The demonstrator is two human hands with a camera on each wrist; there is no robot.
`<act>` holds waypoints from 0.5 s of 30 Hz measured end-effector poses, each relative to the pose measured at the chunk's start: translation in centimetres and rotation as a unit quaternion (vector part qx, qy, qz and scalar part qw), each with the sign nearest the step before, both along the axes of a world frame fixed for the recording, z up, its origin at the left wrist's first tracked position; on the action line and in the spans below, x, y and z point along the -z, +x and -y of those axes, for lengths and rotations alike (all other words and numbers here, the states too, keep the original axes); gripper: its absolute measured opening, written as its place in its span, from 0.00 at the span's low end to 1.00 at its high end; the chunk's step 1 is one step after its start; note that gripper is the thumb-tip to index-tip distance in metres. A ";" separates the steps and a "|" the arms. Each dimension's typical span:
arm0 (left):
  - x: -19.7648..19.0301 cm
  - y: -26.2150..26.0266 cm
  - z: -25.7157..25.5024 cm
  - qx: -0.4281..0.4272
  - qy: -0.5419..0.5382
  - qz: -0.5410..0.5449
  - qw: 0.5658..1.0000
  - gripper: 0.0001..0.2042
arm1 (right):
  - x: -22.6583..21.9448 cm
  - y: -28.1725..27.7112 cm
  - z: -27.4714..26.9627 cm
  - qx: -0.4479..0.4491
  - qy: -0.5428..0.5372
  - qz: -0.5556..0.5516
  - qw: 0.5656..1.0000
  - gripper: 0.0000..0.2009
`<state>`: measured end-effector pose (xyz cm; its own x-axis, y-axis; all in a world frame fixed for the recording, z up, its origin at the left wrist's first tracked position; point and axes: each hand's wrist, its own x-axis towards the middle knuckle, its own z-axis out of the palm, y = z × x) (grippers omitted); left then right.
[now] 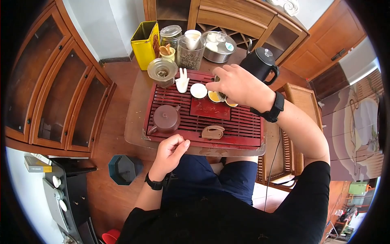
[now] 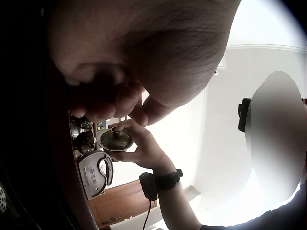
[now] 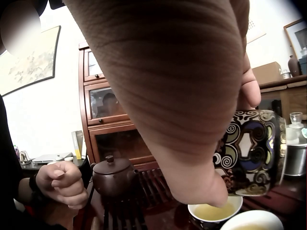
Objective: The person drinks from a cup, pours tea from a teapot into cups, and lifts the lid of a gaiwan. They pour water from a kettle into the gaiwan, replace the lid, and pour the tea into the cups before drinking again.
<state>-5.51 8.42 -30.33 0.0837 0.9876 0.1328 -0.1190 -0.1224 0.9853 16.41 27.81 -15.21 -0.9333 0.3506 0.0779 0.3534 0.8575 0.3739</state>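
My right hand (image 1: 241, 83) grips a patterned gaiwan (image 3: 254, 151) and holds it tilted over the small teacups. Its lid (image 2: 115, 139) shows in the left wrist view, with a finger at the knob. Below it stand a cup of yellow tea (image 1: 213, 96) and another cup (image 1: 231, 104), partly hidden by the hand. A white cup (image 1: 198, 90) sits to their left. My left hand (image 1: 170, 152) hovers at the tray's near edge, fingers loosely curled, holding nothing. Close to it are a brown lidded teapot (image 1: 165, 118) and a brown handled ornament (image 1: 213, 132).
The slatted red tea tray (image 1: 239, 141) carries these things. Behind it stand a black kettle (image 1: 258, 63), a steel pot (image 1: 217, 53), a glass canister (image 1: 190, 59) and a yellow tin (image 1: 144, 49). A glass strainer (image 1: 162, 73) and white hand figurine (image 1: 182, 83) are back left.
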 end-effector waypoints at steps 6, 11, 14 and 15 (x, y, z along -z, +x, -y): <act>0.0 -0.1 0.0 -0.001 0.002 -0.012 1.000 0.15 | 0.0 0.0 -0.1 -0.012 0.004 -0.002 1.000 0.16; -0.1 -0.1 -0.1 -0.001 0.001 -0.014 1.000 0.15 | -0.1 -0.1 -0.2 -0.015 0.003 -0.003 1.000 0.15; -0.1 -0.2 -0.1 0.004 -0.002 -0.011 1.000 0.15 | -0.3 -0.2 -0.1 -0.018 0.008 -0.004 1.000 0.14; -0.1 -0.1 0.0 0.005 -0.003 -0.007 1.000 0.15 | -0.4 -0.3 -0.1 -0.018 0.010 -0.004 1.000 0.13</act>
<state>-5.65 8.47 -30.22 0.0959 0.9875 0.1250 -0.1056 -0.1147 0.9878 16.16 27.90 -14.85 -0.9447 0.3146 0.0924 0.3251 0.8621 0.3888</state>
